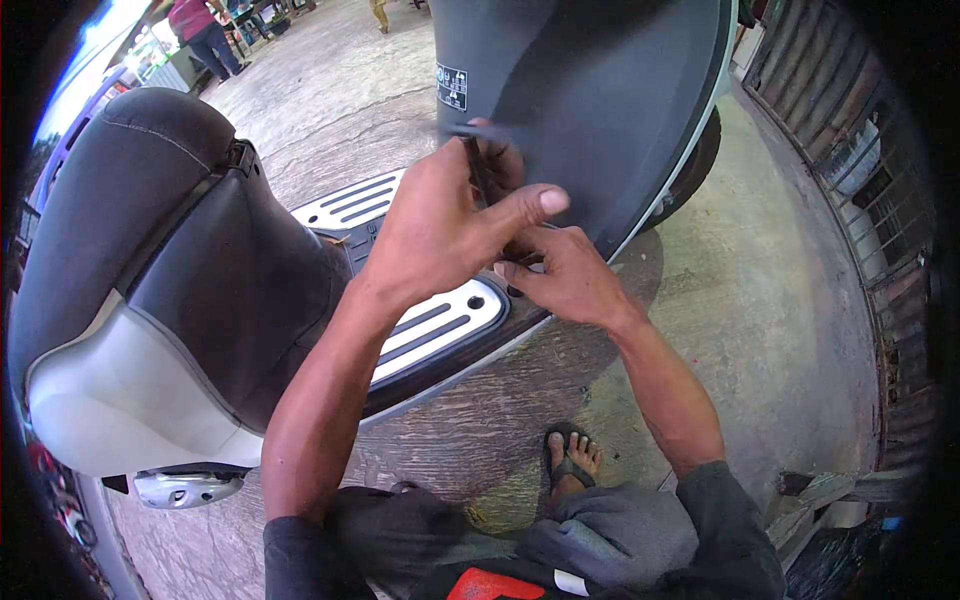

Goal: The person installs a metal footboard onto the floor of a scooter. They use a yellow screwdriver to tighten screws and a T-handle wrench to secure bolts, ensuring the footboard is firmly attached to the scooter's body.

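So the scooter (240,270) looks mostly whole from here. Front panel (600,120) is on, seat (90,210) is on, and both silver footplates (430,335) are lying in place on the scooter's floorboard. I'd call it partway through some small handwork, but there's a dark round spot on the near plate and I can't tell if it's a fastener or a bare hole, so no clue exactly what's left.

The dark bar (475,170) is up in front of the scooter's panel, over the floorboard. Left hand (430,220) has its fingers curled round it, thumb sticking out. Right hand (575,275) is just beside it with bent fingers; can't tell if it's gripping the bar too, something else, or nothing.

The scooter's parked on rough concrete (770,300), coarser-looking beneath it and paler off to its right. Corrugated wall (805,90) runs along the scooter's right, a wooden frame (825,490) is well behind on that same side, and another person (200,30) stands well off past its left.
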Demonstrator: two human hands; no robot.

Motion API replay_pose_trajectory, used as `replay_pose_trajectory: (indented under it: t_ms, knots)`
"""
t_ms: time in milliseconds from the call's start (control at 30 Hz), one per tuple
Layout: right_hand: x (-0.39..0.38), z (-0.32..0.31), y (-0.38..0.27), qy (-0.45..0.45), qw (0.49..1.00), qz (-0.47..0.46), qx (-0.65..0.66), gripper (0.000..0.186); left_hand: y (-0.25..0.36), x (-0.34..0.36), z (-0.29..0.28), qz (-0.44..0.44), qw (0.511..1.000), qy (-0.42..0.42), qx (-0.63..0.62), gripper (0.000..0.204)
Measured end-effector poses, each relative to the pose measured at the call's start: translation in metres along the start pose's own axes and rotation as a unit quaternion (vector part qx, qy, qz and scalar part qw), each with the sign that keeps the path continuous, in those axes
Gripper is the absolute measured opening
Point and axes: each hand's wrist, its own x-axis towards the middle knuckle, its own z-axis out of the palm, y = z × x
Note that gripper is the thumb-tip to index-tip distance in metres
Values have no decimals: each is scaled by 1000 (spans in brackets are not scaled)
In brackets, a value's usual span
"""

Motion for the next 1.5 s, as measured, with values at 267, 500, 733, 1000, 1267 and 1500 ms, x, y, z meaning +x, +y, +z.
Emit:
replay_pose_trajectory:
  t_ms: [267,500,733,1000,1267,1500]
  knots:
    - [1,-4,-11,30,999,19,-16,27,-3,-5,-4,90,996,-6,-16,59]
    - [-5,-11,-8,101,993,-53,3,24,-13,-3,-3,122,990,-77,-2,56]
    - [-39,-35,-18,188,962,-86,176,15,-61,-2,42,28,980,-143,137,23]
    - [-116,-54,-33,246,933,-87,248,14,-72,-11,116,-37,933,-154,324,20]
    - [-162,-64,-6,282,940,-28,190,13,-61,0,121,-115,915,-160,351,18]
    - [-183,-59,19,342,905,44,248,14,-66,9,122,-155,909,-188,337,24]
